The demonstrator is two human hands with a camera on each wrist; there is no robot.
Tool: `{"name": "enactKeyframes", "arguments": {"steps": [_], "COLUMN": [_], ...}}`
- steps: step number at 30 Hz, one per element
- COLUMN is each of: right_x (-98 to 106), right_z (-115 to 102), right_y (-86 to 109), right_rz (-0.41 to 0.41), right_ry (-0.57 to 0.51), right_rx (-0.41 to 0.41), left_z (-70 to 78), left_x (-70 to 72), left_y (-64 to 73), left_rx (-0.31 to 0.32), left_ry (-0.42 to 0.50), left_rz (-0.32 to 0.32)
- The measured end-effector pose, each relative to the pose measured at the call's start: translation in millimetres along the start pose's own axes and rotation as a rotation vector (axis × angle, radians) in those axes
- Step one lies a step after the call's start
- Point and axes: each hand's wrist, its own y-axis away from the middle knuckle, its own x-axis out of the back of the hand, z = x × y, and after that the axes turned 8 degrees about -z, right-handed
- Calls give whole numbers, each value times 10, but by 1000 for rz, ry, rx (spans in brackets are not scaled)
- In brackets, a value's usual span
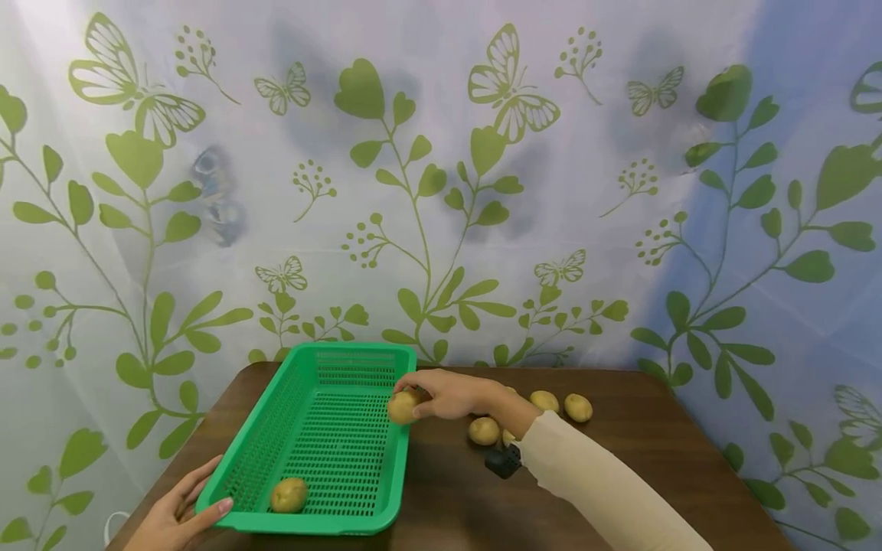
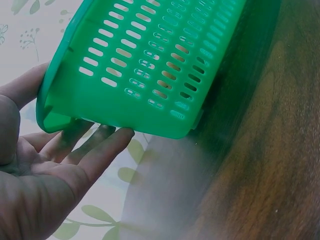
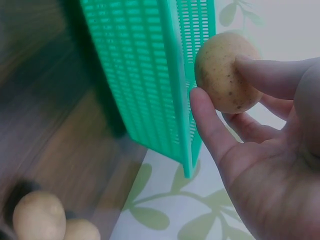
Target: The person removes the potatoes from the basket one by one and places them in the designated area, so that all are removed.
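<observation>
My right hand (image 1: 441, 392) holds a potato (image 1: 404, 406) at the right rim of a green plastic basket (image 1: 394, 490). In the right wrist view, the thumb and fingers grip this tan, speckled potato (image 3: 225, 75) from its sides, above the rim. My left hand (image 1: 178, 509) grips the basket's near left corner, thumb over the rim. Seen from the left wrist, the fingers (image 2: 107, 154) reach under the rim against the slotted outer wall. One potato (image 1: 289, 496) lies in the basket, in its near left part.
On the brown wooden table (image 1: 468, 497), right of the basket, several potatoes (image 1: 485, 431) lie partly behind my right forearm. Another potato (image 1: 578, 408) sits at the far right of the group. A curtain (image 1: 441, 191) with green leaves and butterflies hangs behind the table.
</observation>
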Motion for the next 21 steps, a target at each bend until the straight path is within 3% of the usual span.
{"name": "enactKeyframes", "arguments": {"steps": [7, 11, 15, 21], "right_x": [-49, -77, -70, -69], "right_z": [150, 209, 235, 308], "right_y": [225, 285, 324, 423], "right_rz": [13, 20, 23, 22], "right_ry": [-18, -3, 3, 43], "right_rx": [-16, -32, -16, 1], "left_z": [-21, -27, -20, -14], "left_x": [-49, -28, -21, -26], "left_y": [-28, -19, -7, -7], "left_rx": [-3, -42, -75, -49], "left_ry": [18, 47, 34, 5], "left_rz": [-2, -33, -8, 33]}}
